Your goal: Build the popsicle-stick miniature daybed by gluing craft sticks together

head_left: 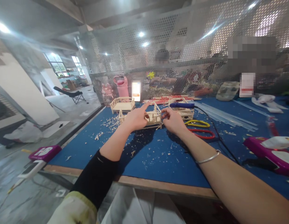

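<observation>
A close-fitting black cloth sleeve (97, 177) covers part of the left forearm (119, 140), a small pale mark near its edge, and below it, at lower left of the frame, comes a loose cream sleeve (71, 211) with a yellow-green hem and a dark blotch. A slim, rounded silver-coloured bangle (209, 157) circles the right forearm (230, 174), right of centre. Pale, whitish cloth trousers (144, 207) with soft folds fill the bottom centre.

I see left forearm (115, 140) and right forearm (214, 151) both stretched forward, angling inward. Left grip (135, 118): back of hand up, index finger (145, 107) extended forward, other fingers bent, partly hidden. Right grip (174, 120): fingers curled inward, tips toward the left one; whether they meet, unclear. Grips near each other, not touching.
</observation>
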A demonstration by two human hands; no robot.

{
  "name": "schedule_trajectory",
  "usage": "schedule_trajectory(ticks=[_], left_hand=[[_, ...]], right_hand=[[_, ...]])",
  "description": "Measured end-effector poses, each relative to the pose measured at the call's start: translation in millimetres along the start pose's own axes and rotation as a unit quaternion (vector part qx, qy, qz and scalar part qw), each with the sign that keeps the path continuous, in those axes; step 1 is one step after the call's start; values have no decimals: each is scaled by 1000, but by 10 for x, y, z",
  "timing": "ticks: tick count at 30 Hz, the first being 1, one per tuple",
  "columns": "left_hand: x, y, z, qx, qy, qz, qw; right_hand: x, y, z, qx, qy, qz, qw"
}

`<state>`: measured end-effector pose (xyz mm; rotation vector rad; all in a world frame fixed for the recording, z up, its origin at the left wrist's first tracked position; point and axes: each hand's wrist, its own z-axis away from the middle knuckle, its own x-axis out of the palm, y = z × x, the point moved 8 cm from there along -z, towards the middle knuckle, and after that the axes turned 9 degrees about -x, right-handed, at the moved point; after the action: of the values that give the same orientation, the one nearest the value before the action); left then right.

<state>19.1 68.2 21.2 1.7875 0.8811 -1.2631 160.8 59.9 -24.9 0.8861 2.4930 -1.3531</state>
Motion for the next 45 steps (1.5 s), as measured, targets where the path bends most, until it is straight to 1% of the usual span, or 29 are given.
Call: schedule_trajectory(ticks=[5, 9, 14, 29, 34, 41, 45], left_hand=[[-26, 2, -12, -10, 27, 18, 999], [-19, -30, -70, -31, 49, 27, 998], [15, -42, -106, -36, 42, 27, 998], [27, -47, -106, -34, 25, 22, 999], [9, -42, -105, -31, 34, 17, 999], [17, -59, -119, -33, 31, 17, 999], [7, -56, -115, -37, 31, 9, 999]], right_hand=[[11, 4, -16, -19, 6, 12, 1000], [19, 25, -22, -15, 10, 14, 1000], [16, 26, -26, -10, 6, 19, 1000], [58, 67, -28, -16, 14, 13, 1000], [73, 36, -19, -17, 3, 21, 1000], [66, 23, -15, -25, 3, 35, 999], [48, -30, -15, -49, 13, 61, 997]])
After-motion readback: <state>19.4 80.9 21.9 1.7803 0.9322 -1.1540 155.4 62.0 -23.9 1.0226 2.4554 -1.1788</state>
